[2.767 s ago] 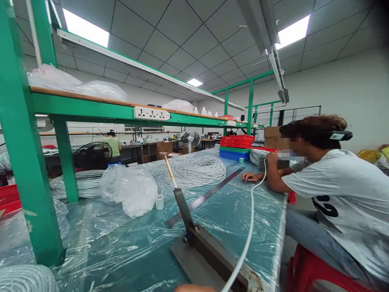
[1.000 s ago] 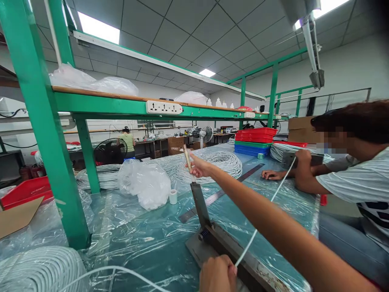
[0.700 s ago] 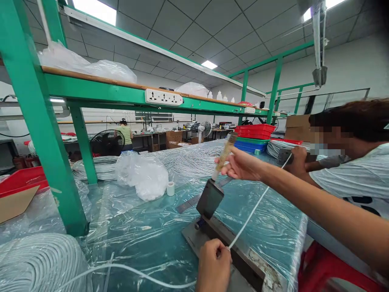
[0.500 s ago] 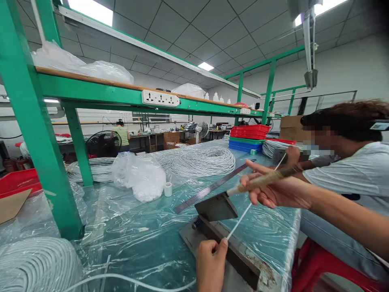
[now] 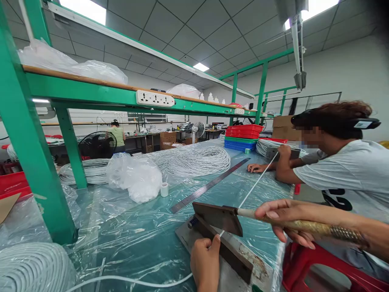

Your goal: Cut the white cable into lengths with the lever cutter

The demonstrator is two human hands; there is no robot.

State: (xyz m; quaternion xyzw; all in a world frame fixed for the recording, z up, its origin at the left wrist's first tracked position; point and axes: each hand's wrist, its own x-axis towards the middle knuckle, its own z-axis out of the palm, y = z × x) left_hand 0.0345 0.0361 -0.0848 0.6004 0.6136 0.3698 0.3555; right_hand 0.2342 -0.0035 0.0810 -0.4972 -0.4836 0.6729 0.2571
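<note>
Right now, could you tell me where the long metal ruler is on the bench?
The metal ruler lies diagonally on the plastic-covered table, mid-frame, between the small white tape roll on its left and the taut white cable on its right.

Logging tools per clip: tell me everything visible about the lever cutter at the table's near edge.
The lever cutter is a hinged guillotine: a dark, flat metal blade with a spring at its pivot, on a grey base with rust spots, over the plastic-covered table. The blade is swung nearly down. Its long, worn handle is gripped by the right hand. The left hand rests on the base, pinching a white cable that runs under the blade.
</note>
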